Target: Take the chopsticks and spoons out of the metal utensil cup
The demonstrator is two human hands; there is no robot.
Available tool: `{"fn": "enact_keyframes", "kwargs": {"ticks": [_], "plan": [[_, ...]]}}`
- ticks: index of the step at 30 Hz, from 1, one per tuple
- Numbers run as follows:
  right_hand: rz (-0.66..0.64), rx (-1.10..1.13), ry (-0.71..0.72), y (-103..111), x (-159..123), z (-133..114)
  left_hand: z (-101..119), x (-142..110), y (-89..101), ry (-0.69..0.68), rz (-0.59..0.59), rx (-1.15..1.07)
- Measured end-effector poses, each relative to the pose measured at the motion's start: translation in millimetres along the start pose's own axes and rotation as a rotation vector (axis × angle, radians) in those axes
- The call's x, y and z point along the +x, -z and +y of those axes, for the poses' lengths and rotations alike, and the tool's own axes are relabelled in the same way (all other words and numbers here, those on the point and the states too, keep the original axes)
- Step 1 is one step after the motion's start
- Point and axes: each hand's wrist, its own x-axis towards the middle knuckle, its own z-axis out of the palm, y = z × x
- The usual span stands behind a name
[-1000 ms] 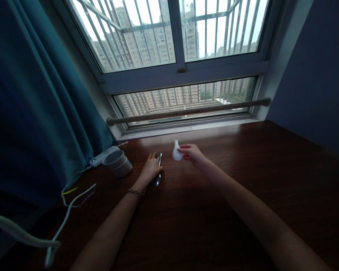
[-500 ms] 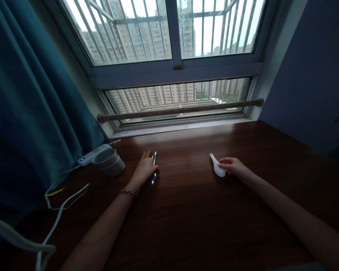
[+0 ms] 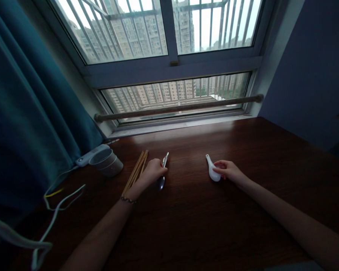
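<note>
My right hand [image 3: 228, 171] rests on the dark wooden table [image 3: 203, 222], its fingers curled on the bowl of a white ceramic spoon [image 3: 211, 169] that lies flat with its handle pointing away. My left hand [image 3: 152, 174] is closed on a metal spoon [image 3: 162, 171], bowl toward me, handle toward the window. Wooden chopsticks [image 3: 136, 171] lie just left of that hand, apart from the metal spoon.
A small grey cup [image 3: 106, 163] lies tilted at the left, by a white power strip [image 3: 87, 157] with cables [image 3: 55, 210] trailing to the table's left edge. A teal curtain [image 3: 28, 113] hangs on the left. A window with a rail [image 3: 175, 108] runs along the back.
My right hand brought the white spoon from the air down onto the table at the right. My left hand has drawn the metal spoon rightward, away from the chopsticks.
</note>
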Motion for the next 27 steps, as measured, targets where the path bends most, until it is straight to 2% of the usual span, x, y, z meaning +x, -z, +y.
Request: {"fn": "enact_keyframes", "kwargs": {"ticks": [5, 11, 15, 20, 27], "plan": [[-0.01, -0.017, -0.004, -1.5, -1.4, -1.7, 47.2, -3.4, -6.9, -0.111, -0.005, -0.055], [0.002, -0.027, 0.01, -5.6, -4.5, -1.3, 113.8, 6.9, -17.0, -0.15, -0.005, -0.027], [-0.007, 0.0, 0.016, -6.1, -2.6, 1.1, 147.0, 5.8, -23.9, -0.136, -0.027, -0.025], [-0.012, -0.045, 0.063, -2.8, 6.9, 14.9, 164.4, 3.8, -32.9, -0.136, -0.064, -0.036], [0.013, -0.198, 0.137, -1.2, 12.7, 26.0, 166.1, 2.1, -40.5, -0.146, -0.127, -0.059]]}}
